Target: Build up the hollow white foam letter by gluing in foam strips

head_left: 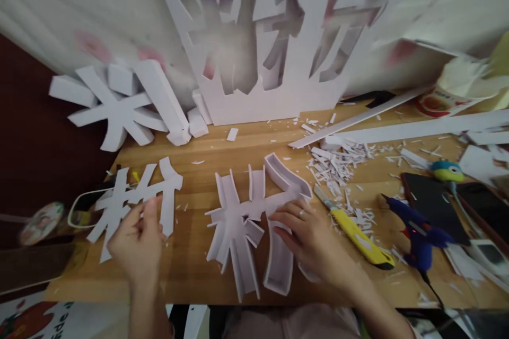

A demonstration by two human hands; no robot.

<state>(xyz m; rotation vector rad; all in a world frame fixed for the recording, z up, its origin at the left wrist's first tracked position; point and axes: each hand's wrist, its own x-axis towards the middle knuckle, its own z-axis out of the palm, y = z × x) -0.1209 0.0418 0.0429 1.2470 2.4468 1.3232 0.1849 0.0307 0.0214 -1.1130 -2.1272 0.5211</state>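
A hollow white foam-board character (248, 212) with raised side walls lies on the table in front of me. My right hand (304, 228), with a ring on one finger, curls over its right part and grips it there. To the left, my left hand (139, 238) is raised with thumb and fingertips pinched together. Whatever it pinches, if anything, is too small to make out. Behind that hand lies a flat white character cutout (169, 198), partly covered by it. A yellow utility knife (358, 235) rests right of my right hand.
A blue glue gun (417, 228) stands at the right near dark phones (433, 212). White scraps (334, 161) are heaped behind the knife. A thick white character (119, 106) leans at the back left beside a cut-out board (254, 103). A paper cup (441, 100) stands back right.
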